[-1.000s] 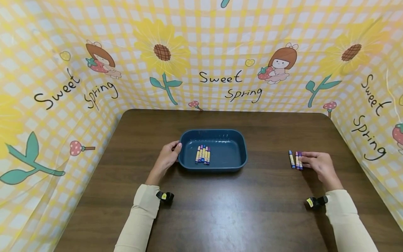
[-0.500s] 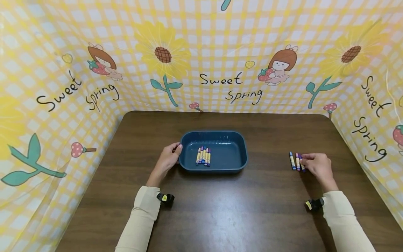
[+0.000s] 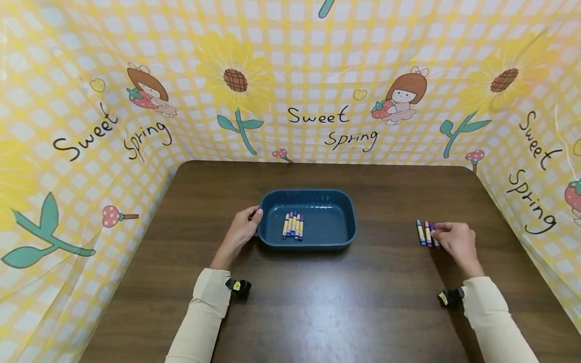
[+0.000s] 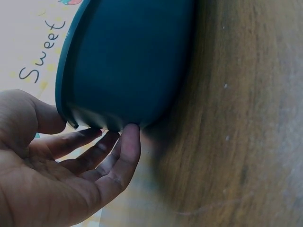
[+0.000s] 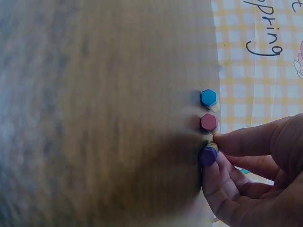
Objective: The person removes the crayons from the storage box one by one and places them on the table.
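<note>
Purple crayon (image 5: 209,155), the rightmost of three on the table (image 3: 345,307) right of the blue tray (image 3: 349,222), is now pinched and skewed by my right hand (image 3: 456,243), no longer just touched, while my left hand (image 3: 242,231) steadies the tray's end with straight fingers.

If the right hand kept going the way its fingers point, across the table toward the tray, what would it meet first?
The right hand already pinches the purple crayon. Going on leftward, it would probably first meet the dark red crayon lying beside it, then the blue crayon, well before the tray.
</note>
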{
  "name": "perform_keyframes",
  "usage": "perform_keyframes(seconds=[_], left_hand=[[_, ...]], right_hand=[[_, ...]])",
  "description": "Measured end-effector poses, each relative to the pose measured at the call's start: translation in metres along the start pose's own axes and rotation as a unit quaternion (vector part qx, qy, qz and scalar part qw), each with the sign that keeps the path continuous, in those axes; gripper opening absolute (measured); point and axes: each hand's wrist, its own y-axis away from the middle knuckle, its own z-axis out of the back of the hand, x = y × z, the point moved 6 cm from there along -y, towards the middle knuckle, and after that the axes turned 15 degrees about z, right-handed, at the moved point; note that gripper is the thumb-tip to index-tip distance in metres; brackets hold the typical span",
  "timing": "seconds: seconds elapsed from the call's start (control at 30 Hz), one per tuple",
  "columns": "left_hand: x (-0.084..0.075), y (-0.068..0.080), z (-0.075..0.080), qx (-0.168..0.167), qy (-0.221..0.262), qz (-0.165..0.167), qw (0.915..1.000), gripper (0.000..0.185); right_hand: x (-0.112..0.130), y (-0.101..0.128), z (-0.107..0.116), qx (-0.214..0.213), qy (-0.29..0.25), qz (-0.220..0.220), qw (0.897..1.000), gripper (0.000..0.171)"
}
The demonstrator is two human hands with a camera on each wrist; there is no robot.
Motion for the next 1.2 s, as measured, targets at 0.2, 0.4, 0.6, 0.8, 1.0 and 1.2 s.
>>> perform_keyframes(seconds=[0.2,0.4,0.6,0.8,1.0,1.2], left_hand=[[0.001,-0.002,-0.002,0.006,-0.001,0.001,1.0,0.051],[0.0,-0.002,-0.003,0.01,-0.009,0.011,0.9999,0.052],[0.0,-0.001,-0.002,0.009,-0.013,0.008,0.9998,0.051],[0.0,-0.001,-0.001,0.014,-0.011,0.004,0.9998,0.052],[0.0,0.0,0.001,0.02,-0.01,0.008,0.9997,0.052],[0.0,0.0,0.001,0.024,-0.01,0.01,0.9996,0.052]], right_hand=[[-0.002,0.003,0.0,0.009,-0.008,-0.006,1.0,0.03],[-0.003,0.008,0.0,0.01,-0.01,-0.005,1.0,0.03],[-0.006,0.013,0.007,-0.042,-0.012,-0.034,0.998,0.03],[-0.002,0.013,0.019,-0.088,-0.06,-0.07,0.992,0.035],[0.009,0.01,0.025,-0.128,-0.158,-0.084,0.976,0.039],[0.022,0.004,0.021,-0.166,-0.209,-0.072,0.961,0.034]])
